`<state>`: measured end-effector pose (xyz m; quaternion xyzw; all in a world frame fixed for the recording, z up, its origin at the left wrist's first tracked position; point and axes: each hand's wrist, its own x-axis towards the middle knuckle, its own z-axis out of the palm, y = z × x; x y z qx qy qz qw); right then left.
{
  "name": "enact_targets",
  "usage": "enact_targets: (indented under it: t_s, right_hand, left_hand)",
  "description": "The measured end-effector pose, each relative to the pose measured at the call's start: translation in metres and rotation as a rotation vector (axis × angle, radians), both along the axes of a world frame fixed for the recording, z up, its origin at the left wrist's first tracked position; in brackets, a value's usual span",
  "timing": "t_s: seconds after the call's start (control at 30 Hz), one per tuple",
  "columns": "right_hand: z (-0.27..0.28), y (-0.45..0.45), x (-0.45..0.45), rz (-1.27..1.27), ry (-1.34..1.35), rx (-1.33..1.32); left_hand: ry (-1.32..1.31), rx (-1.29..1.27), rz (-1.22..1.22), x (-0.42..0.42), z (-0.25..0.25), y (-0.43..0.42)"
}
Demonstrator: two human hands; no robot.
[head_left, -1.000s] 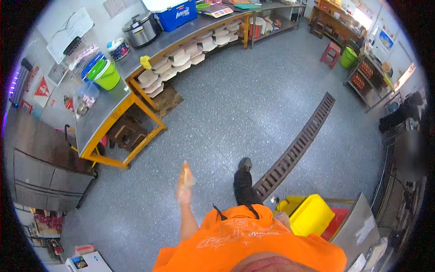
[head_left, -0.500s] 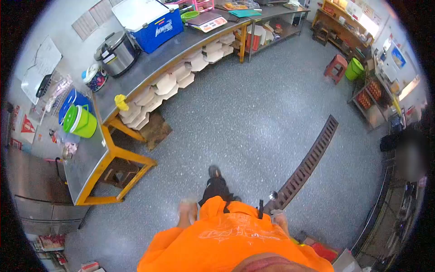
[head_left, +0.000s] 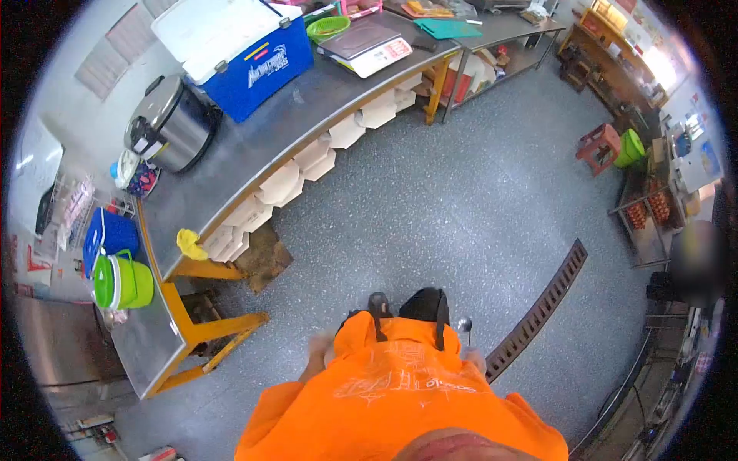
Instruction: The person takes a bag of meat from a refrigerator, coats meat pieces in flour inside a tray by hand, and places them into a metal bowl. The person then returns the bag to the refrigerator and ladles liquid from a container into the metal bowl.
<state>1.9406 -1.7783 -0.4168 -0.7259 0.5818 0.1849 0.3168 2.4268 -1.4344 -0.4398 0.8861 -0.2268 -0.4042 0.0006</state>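
Observation:
My left hand (head_left: pixel 320 347) hangs low beside the orange shirt (head_left: pixel 407 376), blurred by motion, its fingers not clear. On the other side of the shirt, my right hand (head_left: pixel 475 359) is partly hidden by the sleeve and closed round the handle of a metal ladle (head_left: pixel 464 325). The ladle's round bowl points forward over the floor, left of the dark drain grate (head_left: pixel 538 307). My two dark shoes show just ahead of the shirt.
A metal worktable (head_left: pixel 269 127) with yellow legs curves along the left, bearing a blue cooler (head_left: pixel 265 65), a steel cooker (head_left: pixel 173 127) and a scale (head_left: pixel 369 50). A green bucket (head_left: pixel 132 283) stands nearer. A red stool (head_left: pixel 599 147) and shelves with eggs (head_left: pixel 646 211) are at the right.
The view has moved forward toward the left worktable, which appears larger. The yellow bin has gone out of view. My left hand has come back from its forward swing to the shirt's side.

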Motion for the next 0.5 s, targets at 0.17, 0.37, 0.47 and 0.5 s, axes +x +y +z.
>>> enact_targets:
  t_s: [0.17,0.37,0.47,0.5]
  right_hand:
    - [-0.039,-0.122,0.084,-0.235,-0.458,0.306]
    - [-0.072,-0.246,0.150,-0.065,-0.159,0.132]
    - [-0.074,-0.334,0.189,0.007,-0.151,0.043]
    - [-0.074,-0.364,0.201,0.033,-0.159,0.003]
  left_hand:
    - [-0.351,-0.176,0.052,0.150,0.100,-0.220]
    - [-0.314,-0.866,0.402,0.343,0.294,-0.476]
    - [-0.297,-1.156,0.376,0.445,0.356,-0.598]
    - [-0.174,-1.385,0.484,0.448,0.392,-0.640]
